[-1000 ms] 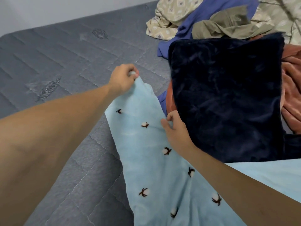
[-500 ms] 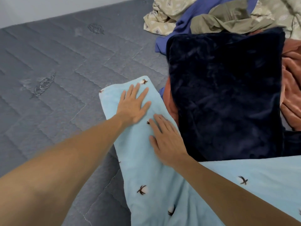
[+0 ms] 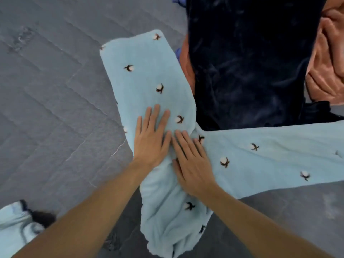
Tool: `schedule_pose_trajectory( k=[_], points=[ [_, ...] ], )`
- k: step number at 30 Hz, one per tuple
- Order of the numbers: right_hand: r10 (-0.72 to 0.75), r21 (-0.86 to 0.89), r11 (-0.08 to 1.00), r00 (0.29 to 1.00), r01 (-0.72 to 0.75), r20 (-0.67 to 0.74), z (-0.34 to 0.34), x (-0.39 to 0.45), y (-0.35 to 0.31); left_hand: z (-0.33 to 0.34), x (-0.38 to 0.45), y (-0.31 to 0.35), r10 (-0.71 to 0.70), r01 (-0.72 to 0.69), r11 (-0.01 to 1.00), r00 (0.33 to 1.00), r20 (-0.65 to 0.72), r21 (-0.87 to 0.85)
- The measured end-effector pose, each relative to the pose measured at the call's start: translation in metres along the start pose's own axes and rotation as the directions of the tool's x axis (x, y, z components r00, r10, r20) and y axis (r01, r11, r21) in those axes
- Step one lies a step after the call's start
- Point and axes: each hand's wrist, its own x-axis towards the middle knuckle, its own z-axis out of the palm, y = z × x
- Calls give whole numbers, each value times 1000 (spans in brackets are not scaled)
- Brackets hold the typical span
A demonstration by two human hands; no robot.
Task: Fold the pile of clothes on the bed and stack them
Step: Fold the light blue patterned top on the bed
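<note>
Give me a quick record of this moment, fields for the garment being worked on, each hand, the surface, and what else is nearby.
garment: light blue pants with a cotton-flower print, legs spread apart
left hand: left hand flat on the pants, fingers straight
right hand: right hand flat on the pants beside it
surface: grey quilted mattress
nearby: dark navy plush fabric; salmon pink fabric at the right edge

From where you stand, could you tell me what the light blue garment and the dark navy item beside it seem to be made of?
Light blue garment: probably soft fleece or flannel; matte, slightly fuzzy surface, printed with small cotton-boll motifs. Dark navy item: likely plush velvet or velour; its deep pile shows shiny brushed streaks.
</note>
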Motion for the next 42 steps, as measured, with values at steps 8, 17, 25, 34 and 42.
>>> schedule_pose_trajectory(
  k=[8, 17, 25, 34, 42],
  points=[
    [-138, 63, 989, 984, 131, 112, -10, -76, -9, 5, -135, 33, -54, 59, 992, 997, 51, -113],
    [-193, 122, 978, 961, 171, 200, -26, -149, -3, 13, -264, 107, -625, 492, 439, 769, 138, -751],
    [-166, 162, 978, 964, 133, 210, -24, -165, -16, 22, -277, 132, -673, 401, 309, 733, 100, -863],
    [-126, 69, 990, 987, 119, 103, -21, -172, 24, 22, -267, 144, -612, 593, 791, 766, -196, -152],
    [104, -81, 992, 989, -95, 106, -84, -156, 154, 15, -178, 237, -84, 75, 990, 994, -71, -117]
  ],
)
